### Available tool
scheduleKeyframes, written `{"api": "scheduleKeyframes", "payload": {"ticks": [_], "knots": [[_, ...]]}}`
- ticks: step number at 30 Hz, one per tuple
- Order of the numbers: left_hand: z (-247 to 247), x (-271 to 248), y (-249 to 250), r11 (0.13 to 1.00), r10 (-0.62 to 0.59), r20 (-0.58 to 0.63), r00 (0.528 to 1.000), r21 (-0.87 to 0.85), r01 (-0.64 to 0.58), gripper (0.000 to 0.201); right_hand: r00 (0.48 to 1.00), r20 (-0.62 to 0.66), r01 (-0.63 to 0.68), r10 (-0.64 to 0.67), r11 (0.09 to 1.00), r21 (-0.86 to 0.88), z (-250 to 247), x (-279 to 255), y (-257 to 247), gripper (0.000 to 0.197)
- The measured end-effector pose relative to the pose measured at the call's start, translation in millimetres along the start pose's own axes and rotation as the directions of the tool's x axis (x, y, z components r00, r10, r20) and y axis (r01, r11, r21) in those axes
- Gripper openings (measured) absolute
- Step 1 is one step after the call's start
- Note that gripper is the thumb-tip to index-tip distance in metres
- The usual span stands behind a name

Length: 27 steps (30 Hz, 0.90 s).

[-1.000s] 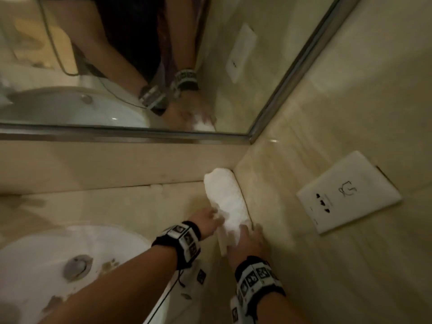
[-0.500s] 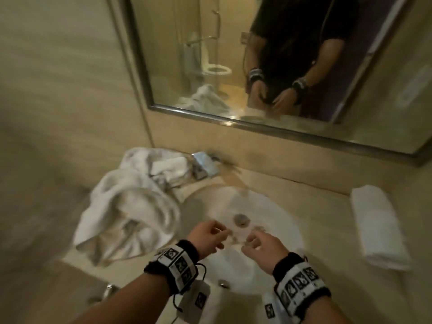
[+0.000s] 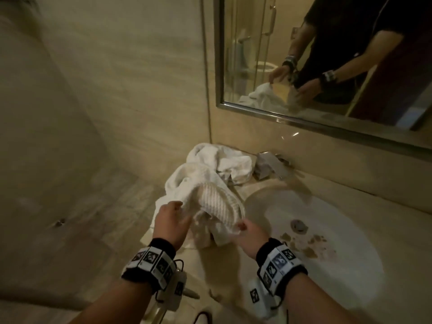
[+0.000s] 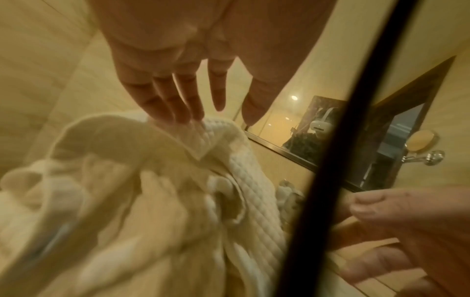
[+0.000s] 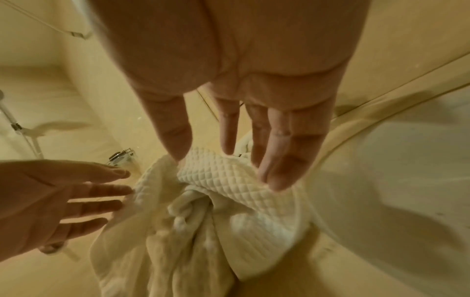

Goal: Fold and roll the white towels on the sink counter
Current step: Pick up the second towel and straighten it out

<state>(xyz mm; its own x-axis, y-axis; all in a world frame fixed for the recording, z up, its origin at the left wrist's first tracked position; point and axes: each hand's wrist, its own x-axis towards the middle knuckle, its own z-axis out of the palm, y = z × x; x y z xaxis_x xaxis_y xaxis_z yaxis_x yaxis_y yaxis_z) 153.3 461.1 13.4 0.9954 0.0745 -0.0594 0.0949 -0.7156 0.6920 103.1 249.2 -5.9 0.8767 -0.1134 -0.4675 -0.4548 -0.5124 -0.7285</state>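
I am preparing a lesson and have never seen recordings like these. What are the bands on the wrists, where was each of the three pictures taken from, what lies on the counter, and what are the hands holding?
There is no machine here: a person works with two bare hands. The patterned bands on the wrists carry small cameras. One picture comes from a camera on the head, looking down; the other two look along each hand at its fingers.

On the beige counter, left of the round white sink, lies a heap of crumpled white towels. A tap stands behind the sink, and the mirror above repeats the scene.

The right hand pinches the edge of a waffle-textured towel between thumb and fingers. The left hand has straight fingers touching the same towel; it does not grip.
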Motion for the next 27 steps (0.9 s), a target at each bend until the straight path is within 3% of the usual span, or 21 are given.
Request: {"api": "scheduleKeyframes", "payload": {"ticks": [2,4,6,10,13,15,19,21,24,25,27], "knots": [[-11.4,30.8,-9.4,1.0,-0.013,-0.054,0.998,0.014,0.013,0.051,0.99,-0.141,0.0,0.013,0.996,0.093,5.8,29.1,-23.9,0.034],[-16.0,58.7,-16.4,0.998,-0.041,-0.03,0.999,0.044,0.042,0.056,0.966,-0.254,-0.017,0.051,0.991,0.134,4.1,54.3,-40.3,0.036],[-17.0,87.3,-23.1,0.997,-0.075,0.029,0.997,0.035,0.074,0.059,0.947,-0.284,-0.101,0.149,0.979,0.177,2.4,83.4,-45.6,0.037],[-10.9,136.5,-29.1,0.968,-0.135,0.185,0.973,-0.185,0.169,0.065,0.925,-0.214,-0.292,0.315,0.947,0.133,4.3,127.8,-36.7,0.057],[-2.3,162.8,-33.6,0.969,-0.162,0.389,0.907,-0.112,0.221,0.075,0.92,-0.099,-0.38,0.38,0.925,0.023,17.8,144.0,-17.9,0.075],[2.7,173.7,-35.6,0.968,-0.175,0.457,0.872,-0.084,0.238,0.077,0.913,-0.05,-0.409,0.406,0.91,-0.076,28.2,145.3,-10.9,0.068],[1.4,177.8,-31.4,0.984,-0.106,0.466,0.878,0.174,0.026,0.037,0.946,-0.046,-0.325,0.322,0.94,-0.099,19.3,125.3,-35.8,0.032],[-10.2,173.2,-22.0,0.977,-0.05,0.444,0.895,0.209,-0.049,0.039,0.97,-0.05,-0.239,0.236,0.969,-0.066,0.8,108.3,-54.3,0.029],[-43.8,157.4,5.5,0.933,0.192,0.359,0.914,0.221,-0.283,0.051,0.989,0.078,-0.124,0.126,0.992,-0.036,-29.7,75.0,-75.7,0.037],[-58.0,148.7,18.8,0.881,0.329,0.287,0.9,0.249,-0.402,0.052,0.988,0.118,-0.089,0.101,0.99,-0.106,-40.2,63.4,-84.1,0.046],[-84.3,129.0,45.9,0.783,0.592,0.156,0.791,0.124,-0.61,0.04,0.995,0.096,0.04,-0.022,0.982,-0.186,-55.5,39.2,-109.4,0.067]]}}
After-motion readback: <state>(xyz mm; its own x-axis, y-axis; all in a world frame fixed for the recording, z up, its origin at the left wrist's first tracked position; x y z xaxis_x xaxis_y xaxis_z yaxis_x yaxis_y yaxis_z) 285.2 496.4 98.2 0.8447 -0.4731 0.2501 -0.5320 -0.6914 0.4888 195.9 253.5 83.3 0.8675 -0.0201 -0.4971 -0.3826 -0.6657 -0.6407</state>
